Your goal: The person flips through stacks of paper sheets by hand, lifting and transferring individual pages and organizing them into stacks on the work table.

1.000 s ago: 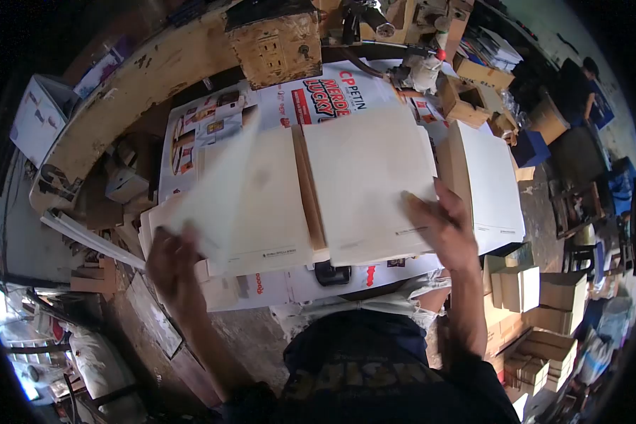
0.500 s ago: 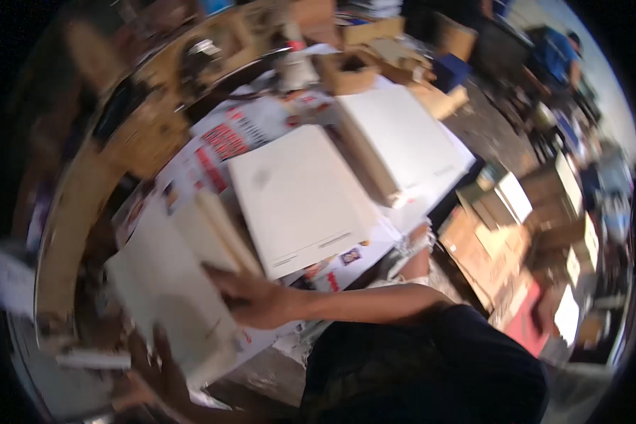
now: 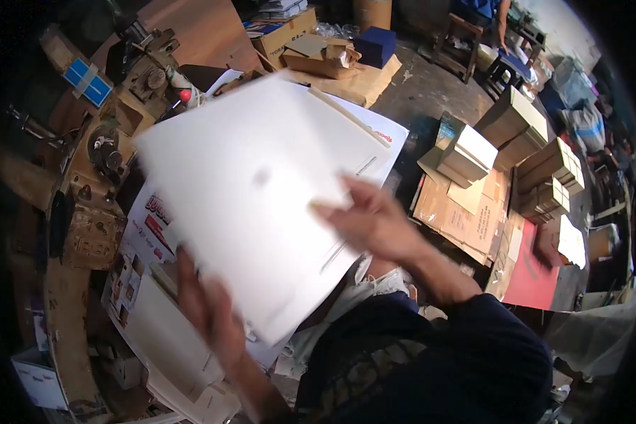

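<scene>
A broad white paper sheet (image 3: 247, 191), perhaps the top of a stack, lies tilted across the middle and is blurred by motion. My left hand (image 3: 208, 307) is at its lower left edge, fingers against the edge. Over the right part of the sheet is my right hand (image 3: 367, 219), its fingers apart and blurred; whether it touches the paper is unclear. Behind the sheet another paper stack (image 3: 332, 120) shows in part. More paper (image 3: 169, 339) rests at the lower left, on the printed poster (image 3: 145, 230) that covers the table.
Wrapped stacks and paper blocks (image 3: 468, 155) stand on cardboard (image 3: 466, 219) at the right. A metal machine (image 3: 106, 152) is at the left. A dark blue box (image 3: 375, 46) sits at the back. Another person's arm (image 3: 502, 25) shows near a stool (image 3: 509, 69).
The view has swung toward the right side. My right hand has left the lower left stack and is over the white sheet, while my left hand has come to that sheet's left edge.
</scene>
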A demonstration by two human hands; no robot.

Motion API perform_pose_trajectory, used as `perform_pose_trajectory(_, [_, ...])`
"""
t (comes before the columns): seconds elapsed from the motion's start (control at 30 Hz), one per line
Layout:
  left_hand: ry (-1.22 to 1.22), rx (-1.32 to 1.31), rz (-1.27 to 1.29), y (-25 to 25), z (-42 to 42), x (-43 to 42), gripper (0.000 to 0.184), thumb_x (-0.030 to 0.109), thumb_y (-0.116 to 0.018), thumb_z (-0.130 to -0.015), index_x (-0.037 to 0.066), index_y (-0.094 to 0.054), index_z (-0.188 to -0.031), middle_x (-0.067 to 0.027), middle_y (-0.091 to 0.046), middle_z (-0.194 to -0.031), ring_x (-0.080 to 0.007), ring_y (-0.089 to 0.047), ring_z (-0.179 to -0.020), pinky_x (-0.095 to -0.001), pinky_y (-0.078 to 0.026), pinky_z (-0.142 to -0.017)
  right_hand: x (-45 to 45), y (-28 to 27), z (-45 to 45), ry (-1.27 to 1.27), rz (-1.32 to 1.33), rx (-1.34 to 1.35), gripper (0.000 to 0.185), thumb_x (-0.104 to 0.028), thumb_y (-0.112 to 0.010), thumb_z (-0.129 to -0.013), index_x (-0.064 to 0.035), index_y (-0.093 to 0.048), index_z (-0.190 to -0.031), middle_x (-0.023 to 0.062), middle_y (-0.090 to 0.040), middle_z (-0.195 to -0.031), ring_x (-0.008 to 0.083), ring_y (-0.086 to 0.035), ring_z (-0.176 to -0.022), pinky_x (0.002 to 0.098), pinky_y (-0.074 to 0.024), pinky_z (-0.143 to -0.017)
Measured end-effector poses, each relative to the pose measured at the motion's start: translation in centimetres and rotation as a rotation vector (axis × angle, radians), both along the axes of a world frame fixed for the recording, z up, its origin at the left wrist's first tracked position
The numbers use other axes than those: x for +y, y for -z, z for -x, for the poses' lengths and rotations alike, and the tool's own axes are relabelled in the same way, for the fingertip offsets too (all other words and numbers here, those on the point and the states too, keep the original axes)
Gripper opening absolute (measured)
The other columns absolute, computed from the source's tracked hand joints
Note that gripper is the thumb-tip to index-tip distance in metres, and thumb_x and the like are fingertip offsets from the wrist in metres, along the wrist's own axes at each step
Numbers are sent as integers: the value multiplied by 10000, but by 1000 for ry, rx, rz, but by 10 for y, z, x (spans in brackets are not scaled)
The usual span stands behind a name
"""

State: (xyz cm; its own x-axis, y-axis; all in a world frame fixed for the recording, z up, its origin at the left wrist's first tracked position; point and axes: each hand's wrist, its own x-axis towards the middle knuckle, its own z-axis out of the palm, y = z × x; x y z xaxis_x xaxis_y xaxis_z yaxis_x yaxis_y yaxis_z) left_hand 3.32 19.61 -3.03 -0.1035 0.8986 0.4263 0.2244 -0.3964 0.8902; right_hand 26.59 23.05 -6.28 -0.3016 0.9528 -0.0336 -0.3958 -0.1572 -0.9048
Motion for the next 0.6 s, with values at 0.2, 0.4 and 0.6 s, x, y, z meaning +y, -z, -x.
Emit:
perform_pose_trajectory(0.2, [148,360,-10,45,-118,95,262,142,-686,-812,3,-619,-1023,-125,-646,-967,-245,-607,-958,-354,-481,-781,32,-7,-137,677,-186,-71,284,-11,-551,-873,8,-589,-1153,39,-628,-1031,75,-561,-916,198,-449,-747])
perform_pose_trajectory(0.4, [153,800,-95,62,-176,125,201,142,-713,-764,-5,-647,-884,-176,-646,-874,-289,-635,-783,-348,-491,-720,36,-11,-185,734,-247,-206,290,-100,-607,-893,18,-575,-1155,22,-623,-989,73,-559,-858,188,-431,-728])
perform_pose_trajectory(0.6, [343,159,290,45,-129,120,277,148,-706,-801,-27,-606,-991,-116,-647,-867,-186,-633,-819,-281,-480,-741,55,17,-186,631,-95,-434,370,-108,-627,-872,49,-540,-1195,74,-630,-1013,126,-590,-904,265,-494,-769])
